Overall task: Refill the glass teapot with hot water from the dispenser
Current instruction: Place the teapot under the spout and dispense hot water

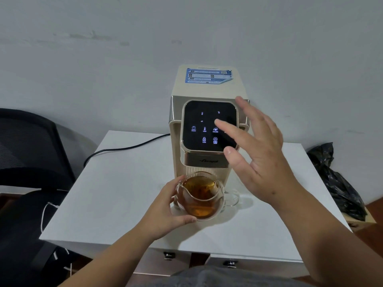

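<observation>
A small glass teapot [200,195] holding amber tea stands on the white table under the spout of a cream dispenser [209,85]. My left hand [167,206] cups the teapot's left side, thumb low at the front. The pot's clear handle points right. The dispenser's black touch panel [199,125] is lit with blue icons, among them TEMP, VOLUME, LOCK and START/STOP. My right hand [257,154] hovers over the panel's right part with fingers spread, the forefinger tip near the VOLUME icon. Whether it touches the glass I cannot tell.
A black power cord [124,149] runs left from the dispenser across the white table [116,195]. A black mesh chair [29,146] stands to the left. A crumpled black plastic bag [335,179] lies beyond the table's right edge. A grey wall is behind.
</observation>
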A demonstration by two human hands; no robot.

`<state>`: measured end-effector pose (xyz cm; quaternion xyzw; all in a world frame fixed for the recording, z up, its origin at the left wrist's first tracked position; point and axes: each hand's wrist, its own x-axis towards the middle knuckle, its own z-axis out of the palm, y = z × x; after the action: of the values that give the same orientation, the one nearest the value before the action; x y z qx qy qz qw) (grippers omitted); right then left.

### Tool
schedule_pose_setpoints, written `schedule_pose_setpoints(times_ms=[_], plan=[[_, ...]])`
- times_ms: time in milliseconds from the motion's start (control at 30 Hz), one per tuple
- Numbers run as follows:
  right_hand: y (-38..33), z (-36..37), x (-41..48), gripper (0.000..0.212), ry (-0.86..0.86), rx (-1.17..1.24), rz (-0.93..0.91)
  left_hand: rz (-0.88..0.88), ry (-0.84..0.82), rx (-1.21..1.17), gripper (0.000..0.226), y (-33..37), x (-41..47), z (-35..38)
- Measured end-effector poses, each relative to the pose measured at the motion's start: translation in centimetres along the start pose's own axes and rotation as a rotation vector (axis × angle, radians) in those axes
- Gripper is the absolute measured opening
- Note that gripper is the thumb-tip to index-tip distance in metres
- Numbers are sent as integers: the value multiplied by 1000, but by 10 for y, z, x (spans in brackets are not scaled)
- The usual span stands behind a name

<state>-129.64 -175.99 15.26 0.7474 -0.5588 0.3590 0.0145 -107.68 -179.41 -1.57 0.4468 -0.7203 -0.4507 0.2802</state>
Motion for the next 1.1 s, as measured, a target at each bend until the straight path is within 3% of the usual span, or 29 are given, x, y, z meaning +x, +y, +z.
schedule_pose_setpoints(times_ms=[867,1000,1100], plan=[[1,1,-7,40,-9,-28,21,-22,7,-21,98,2,-3,2],[5,3,-9,43,84,68,1,-13,5,-26,98,3,-3,1],[19,7,-15,41,271,262,39,-21,-5,-8,97,4,-2,0]])
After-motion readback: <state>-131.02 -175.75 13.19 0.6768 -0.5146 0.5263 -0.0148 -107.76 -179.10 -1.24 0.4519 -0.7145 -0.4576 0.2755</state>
